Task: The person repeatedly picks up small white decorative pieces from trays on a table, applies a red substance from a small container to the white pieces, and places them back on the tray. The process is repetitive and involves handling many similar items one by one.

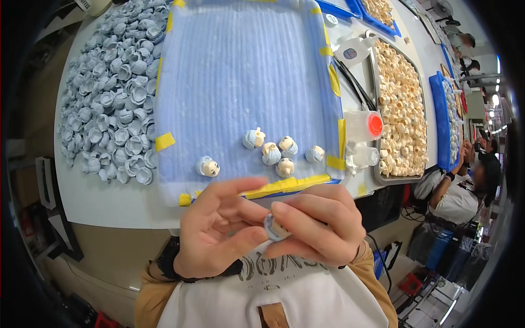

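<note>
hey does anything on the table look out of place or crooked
Maybe: a small beige piece sits alone on the white table, outside the metal tray holding many similar ones, so it looks stray.

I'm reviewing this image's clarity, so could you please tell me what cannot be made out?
All in the head view:
Held blue-and-cream piece: partly hidden by the right fingers.
Left fingers: outstretched one blurred.
Far blue tray: cut off by the upper edge.
</note>
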The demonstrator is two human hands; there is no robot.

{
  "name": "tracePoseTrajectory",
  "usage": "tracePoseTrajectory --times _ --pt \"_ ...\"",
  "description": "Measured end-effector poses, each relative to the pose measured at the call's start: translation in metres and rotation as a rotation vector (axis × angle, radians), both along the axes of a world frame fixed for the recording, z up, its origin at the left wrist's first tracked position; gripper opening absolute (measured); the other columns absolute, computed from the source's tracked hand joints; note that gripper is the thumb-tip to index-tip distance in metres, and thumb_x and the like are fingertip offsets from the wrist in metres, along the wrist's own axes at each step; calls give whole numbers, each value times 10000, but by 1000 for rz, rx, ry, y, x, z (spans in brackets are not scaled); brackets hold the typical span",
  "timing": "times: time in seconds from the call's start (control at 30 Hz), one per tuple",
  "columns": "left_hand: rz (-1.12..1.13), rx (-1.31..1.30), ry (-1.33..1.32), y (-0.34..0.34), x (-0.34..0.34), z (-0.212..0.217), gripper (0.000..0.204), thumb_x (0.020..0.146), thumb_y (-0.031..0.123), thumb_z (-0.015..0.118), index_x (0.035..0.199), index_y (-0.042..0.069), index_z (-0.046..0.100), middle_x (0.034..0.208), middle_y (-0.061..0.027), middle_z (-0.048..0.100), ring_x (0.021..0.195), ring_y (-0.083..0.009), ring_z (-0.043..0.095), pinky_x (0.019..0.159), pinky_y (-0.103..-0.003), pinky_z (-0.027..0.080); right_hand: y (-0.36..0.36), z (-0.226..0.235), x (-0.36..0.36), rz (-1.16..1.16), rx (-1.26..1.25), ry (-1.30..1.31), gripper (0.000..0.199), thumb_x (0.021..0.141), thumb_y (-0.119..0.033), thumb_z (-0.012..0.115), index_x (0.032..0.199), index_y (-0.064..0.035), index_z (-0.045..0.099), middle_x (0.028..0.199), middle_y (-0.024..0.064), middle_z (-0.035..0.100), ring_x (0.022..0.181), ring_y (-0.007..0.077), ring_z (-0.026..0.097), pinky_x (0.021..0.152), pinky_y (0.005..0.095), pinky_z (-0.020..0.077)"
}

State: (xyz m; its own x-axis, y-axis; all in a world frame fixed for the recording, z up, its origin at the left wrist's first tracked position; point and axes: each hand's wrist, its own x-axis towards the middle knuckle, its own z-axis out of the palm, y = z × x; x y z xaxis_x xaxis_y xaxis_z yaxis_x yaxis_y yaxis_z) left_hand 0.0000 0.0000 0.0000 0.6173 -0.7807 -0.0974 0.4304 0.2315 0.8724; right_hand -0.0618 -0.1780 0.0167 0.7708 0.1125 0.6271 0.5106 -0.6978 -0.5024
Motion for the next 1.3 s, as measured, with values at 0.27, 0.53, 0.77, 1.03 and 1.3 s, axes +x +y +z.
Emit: tracePoseTrajectory --times 0.27,0.53,0.77,1.03,1.3 --pt "-62 -46 258 3 -4 3 618 872 -2 534 1365 -25 162 818 -121 633 756 -124 609 701 -242 496 6 -4 -4 28 0 135 341 724 -287 701 792 34 607 719 94 541 537 199 521 454 291 409" --pt "364 234 -493 55 -7 6 672 830 85 610 1355 -21 204 1196 -191 480 914 -247 609 787 -314 492 4 -6 4 -133 178 308 379 716 -214 716 986 7 567 888 120 550 723 247 554 580 322 439" --pt "609 1287 -1063 80 24 -22 724 690 75 684 1322 19 335 1418 -191 196 1297 -369 237 1035 -454 246 -4 11 3 -217 -37 344 415 696 -150 718 1050 17 578 1059 118 546 911 251 521 773 347 410" --pt "794 1187 -1153 80 29 -44 446 794 51 618 1196 7 431 1195 -150 406 1150 -311 382 968 -401 307 -205 -7 -113 -1076 -460 717 372 853 -159 596 1209 -64 541 1044 135 538 669 155 508 616 263 433" --pt "790 1157 -1118 82 30 -44 206 797 66 634 946 -2 509 900 -100 466 822 -239 445 732 -325 379 -199 -24 -92 -894 -150 658 279 806 -50 600 1082 -15 581 1023 81 544 651 107 527 588 238 433"
